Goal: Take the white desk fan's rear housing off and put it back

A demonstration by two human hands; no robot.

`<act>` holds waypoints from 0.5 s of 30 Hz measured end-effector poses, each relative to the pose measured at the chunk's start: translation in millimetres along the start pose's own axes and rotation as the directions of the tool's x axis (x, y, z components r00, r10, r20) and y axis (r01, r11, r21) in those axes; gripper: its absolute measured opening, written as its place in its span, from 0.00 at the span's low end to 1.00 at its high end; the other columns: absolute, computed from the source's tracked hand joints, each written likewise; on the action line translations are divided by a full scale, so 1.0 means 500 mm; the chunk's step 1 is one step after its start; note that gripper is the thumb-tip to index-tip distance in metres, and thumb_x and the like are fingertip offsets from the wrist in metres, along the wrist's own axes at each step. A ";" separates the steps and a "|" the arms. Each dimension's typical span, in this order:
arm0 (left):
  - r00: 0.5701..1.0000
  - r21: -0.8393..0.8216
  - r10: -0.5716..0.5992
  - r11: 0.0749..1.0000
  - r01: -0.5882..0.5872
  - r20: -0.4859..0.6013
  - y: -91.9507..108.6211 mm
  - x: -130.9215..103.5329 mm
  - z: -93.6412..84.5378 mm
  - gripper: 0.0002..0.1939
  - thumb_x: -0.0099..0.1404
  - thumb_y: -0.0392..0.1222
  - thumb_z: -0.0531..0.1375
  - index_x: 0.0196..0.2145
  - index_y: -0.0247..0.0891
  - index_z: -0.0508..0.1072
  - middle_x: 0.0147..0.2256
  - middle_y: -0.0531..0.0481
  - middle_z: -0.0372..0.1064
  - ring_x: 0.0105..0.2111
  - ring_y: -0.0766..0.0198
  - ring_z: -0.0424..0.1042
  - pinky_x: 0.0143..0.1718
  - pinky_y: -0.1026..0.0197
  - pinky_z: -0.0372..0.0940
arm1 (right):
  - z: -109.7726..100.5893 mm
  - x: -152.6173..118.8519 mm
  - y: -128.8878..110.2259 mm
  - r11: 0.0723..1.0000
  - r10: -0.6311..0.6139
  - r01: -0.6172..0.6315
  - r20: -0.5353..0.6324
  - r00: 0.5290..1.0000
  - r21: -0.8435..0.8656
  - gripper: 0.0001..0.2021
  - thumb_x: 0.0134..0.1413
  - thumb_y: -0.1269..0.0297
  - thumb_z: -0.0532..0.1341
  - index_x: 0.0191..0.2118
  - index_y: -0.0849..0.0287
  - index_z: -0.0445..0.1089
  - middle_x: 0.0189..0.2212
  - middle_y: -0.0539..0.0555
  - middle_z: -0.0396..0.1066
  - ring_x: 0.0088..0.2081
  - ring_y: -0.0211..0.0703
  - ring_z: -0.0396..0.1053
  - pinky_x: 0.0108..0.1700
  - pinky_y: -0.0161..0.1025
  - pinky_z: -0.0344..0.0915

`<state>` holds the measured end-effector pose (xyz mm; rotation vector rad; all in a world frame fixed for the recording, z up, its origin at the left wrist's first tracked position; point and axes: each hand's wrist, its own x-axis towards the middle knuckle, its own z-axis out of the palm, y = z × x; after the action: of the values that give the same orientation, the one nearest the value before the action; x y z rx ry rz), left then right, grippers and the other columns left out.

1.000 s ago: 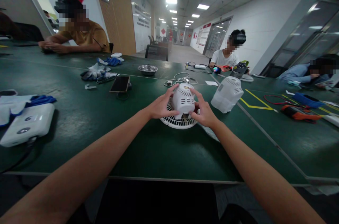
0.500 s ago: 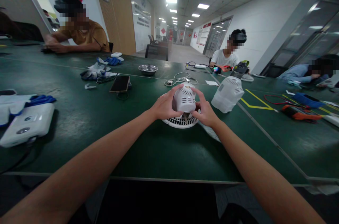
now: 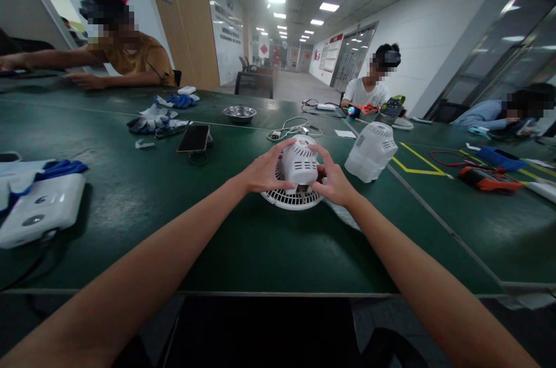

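A white slotted fan motor housing (image 3: pixel 300 166) stands over a round white fan grille (image 3: pixel 292 201), which lies on the green table in front of me. My left hand (image 3: pixel 270 170) grips the housing from the left, thumb low and fingers near its top. On the opposite side my right hand (image 3: pixel 330 177) holds it with thumb and fingers the same way. A darker part shows in the gap under the housing, too small to make out. To the right stands a translucent white plastic shell (image 3: pixel 372 152) with a vented top, touched by neither hand.
A metal bowl (image 3: pixel 240 113), a white cable (image 3: pixel 292 127) and a phone (image 3: pixel 193 139) lie beyond my hands. At left are gloves (image 3: pixel 156 119) and a white device (image 3: pixel 47 208). An orange meter (image 3: pixel 489 179) lies right. Several people sit around the table.
My hands keep their hold on the housing, with little visible movement. The view has shifted slightly. At far left, a co-worker has stretched an arm out to the left.
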<state>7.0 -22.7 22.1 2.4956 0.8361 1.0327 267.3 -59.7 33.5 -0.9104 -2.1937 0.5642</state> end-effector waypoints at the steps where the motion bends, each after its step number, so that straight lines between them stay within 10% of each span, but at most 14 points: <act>1: 1.000 -0.001 0.011 1.000 -0.011 0.002 -0.005 -0.001 0.001 0.60 0.50 0.65 0.69 0.71 0.51 0.42 0.69 0.35 0.51 0.59 0.32 0.65 0.57 0.32 0.63 | 0.000 -0.001 -0.001 1.000 0.008 -0.008 0.005 1.000 0.005 0.44 0.50 0.63 0.65 0.69 0.48 0.42 0.37 0.52 0.76 0.29 0.44 0.70 0.34 0.45 0.72; 9: 1.000 0.033 -0.027 0.999 0.027 -0.012 -0.040 -0.013 0.006 0.51 0.62 0.68 0.59 0.73 0.49 0.41 0.69 0.39 0.52 0.63 0.39 0.61 0.64 0.32 0.53 | -0.010 -0.005 0.000 0.999 0.052 -0.052 -0.034 0.998 -0.009 0.41 0.57 0.53 0.64 0.70 0.46 0.42 0.35 0.52 0.76 0.29 0.46 0.70 0.35 0.50 0.72; 15: 0.986 0.085 -0.164 0.982 0.166 -0.028 -0.062 -0.015 0.005 0.34 0.70 0.63 0.50 0.65 0.42 0.63 0.64 0.41 0.62 0.63 0.46 0.61 0.64 0.37 0.56 | -0.014 -0.006 0.006 0.997 0.054 -0.055 -0.019 0.998 -0.047 0.43 0.57 0.52 0.64 0.71 0.46 0.41 0.34 0.51 0.75 0.28 0.45 0.69 0.35 0.51 0.73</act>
<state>-7.8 -3.2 1.3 2.4399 1.0969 0.9872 275.1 -58.9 35.2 -0.9993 -2.1802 0.5306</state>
